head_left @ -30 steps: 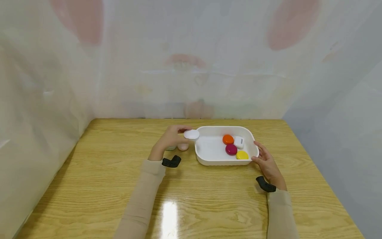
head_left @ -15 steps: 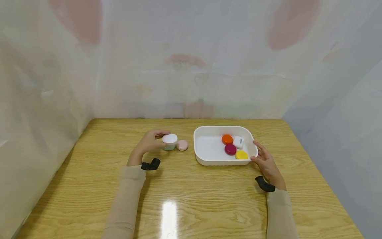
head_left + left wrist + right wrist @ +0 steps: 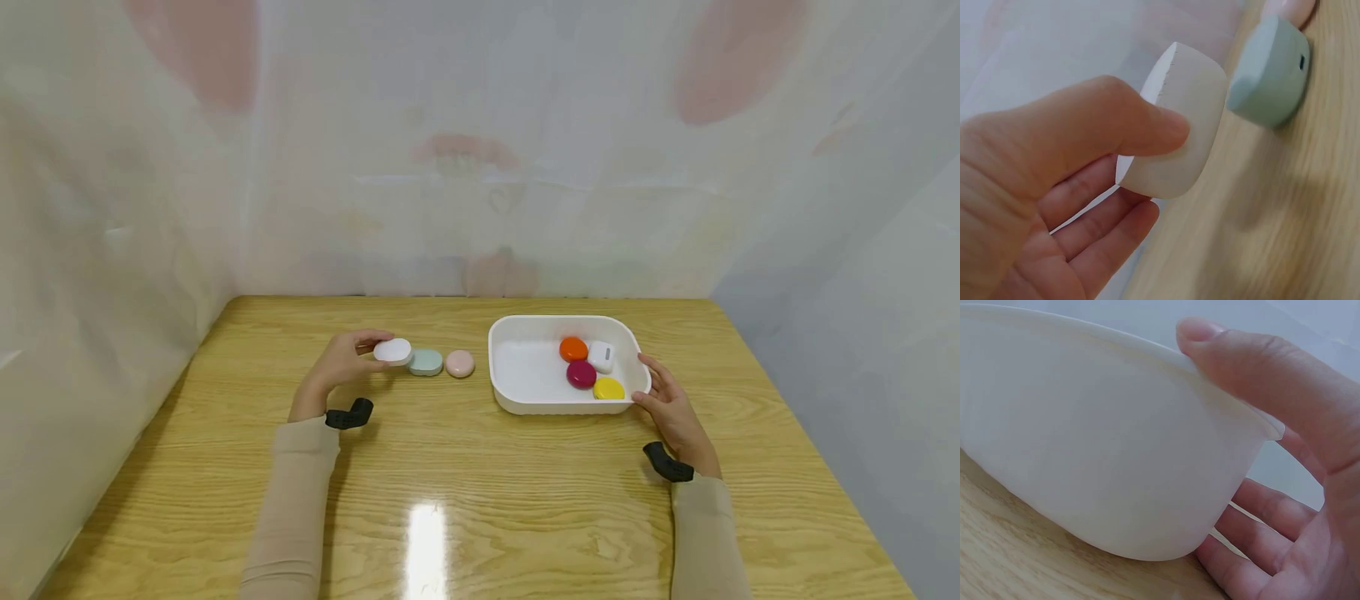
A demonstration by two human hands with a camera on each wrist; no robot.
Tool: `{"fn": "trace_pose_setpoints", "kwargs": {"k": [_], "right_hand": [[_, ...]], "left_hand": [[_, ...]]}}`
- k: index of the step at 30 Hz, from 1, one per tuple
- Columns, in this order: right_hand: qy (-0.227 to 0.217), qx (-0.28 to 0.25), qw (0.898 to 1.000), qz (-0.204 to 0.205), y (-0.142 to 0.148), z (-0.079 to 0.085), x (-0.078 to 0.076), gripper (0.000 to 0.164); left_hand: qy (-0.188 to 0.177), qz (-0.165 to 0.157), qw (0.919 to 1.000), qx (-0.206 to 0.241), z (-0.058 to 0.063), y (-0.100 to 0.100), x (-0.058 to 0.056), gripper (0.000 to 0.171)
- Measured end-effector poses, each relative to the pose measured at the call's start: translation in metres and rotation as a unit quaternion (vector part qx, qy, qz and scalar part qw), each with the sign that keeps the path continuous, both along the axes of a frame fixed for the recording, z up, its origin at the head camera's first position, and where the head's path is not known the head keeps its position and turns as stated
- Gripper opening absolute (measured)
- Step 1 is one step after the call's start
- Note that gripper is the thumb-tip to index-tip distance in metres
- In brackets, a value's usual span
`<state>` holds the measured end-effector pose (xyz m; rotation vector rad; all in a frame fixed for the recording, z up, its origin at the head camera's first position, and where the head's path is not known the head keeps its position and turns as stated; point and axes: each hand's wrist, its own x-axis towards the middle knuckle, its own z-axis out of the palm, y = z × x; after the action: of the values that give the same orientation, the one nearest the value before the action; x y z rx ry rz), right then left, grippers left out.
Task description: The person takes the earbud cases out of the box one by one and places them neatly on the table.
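My left hand (image 3: pixel 341 364) pinches a white earbud case (image 3: pixel 393 352) between thumb and fingers, just left of a mint-green earbud case (image 3: pixel 426 362) on the table. In the left wrist view the thumb lies across the held white case (image 3: pixel 1179 125), and a small dark port shows on the green case (image 3: pixel 1272 75). A pale pink round case (image 3: pixel 460 363) sits to the right of the green one. My right hand (image 3: pixel 675 417) holds the right end of a white tray (image 3: pixel 525 408), thumb on its rim and fingers along the outside of the end wall.
Inside the tray, toward its right end, lie an orange round piece (image 3: pixel 573 349), a magenta one (image 3: pixel 581 374), a yellow one (image 3: pixel 609 389) and a white case with a dark slot (image 3: pixel 601 357). A pale sheet (image 3: pixel 480 225) hangs behind the wooden table (image 3: pixel 525 500).
My left hand has carried the white earbud case leftward from the tray's left edge, past the pink and green cases, to the green one's left side. The right hand stays at the tray.
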<state>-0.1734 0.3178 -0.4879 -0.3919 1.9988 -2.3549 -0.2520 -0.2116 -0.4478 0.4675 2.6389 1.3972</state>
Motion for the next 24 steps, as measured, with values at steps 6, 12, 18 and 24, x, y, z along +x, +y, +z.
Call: {"fn": "trace_pose_setpoints", "kwargs": {"k": [6,12,18,24], "right_hand": [[-0.008,0.014,1.000,-0.003,-0.003,0.001,-0.001,0.064],[-0.017,0.013,1.000,-0.006,-0.002,0.001,-0.002,0.064],[-0.021,0.021,1.000,-0.011,-0.003,0.001,-0.003,0.065],[-0.029,0.022,0.999,-0.011,-0.006,0.000,-0.005,0.065]], "left_hand": [[-0.001,0.002,0.9999,-0.012,-0.005,-0.012,0.000,0.049],[-0.021,0.009,0.9995,-0.021,-0.011,-0.016,-0.002,0.047],[-0.032,0.009,0.9987,-0.038,-0.015,-0.018,-0.003,0.046],[-0.026,0.002,0.9987,-0.045,-0.015,-0.021,-0.001,0.046]]}}
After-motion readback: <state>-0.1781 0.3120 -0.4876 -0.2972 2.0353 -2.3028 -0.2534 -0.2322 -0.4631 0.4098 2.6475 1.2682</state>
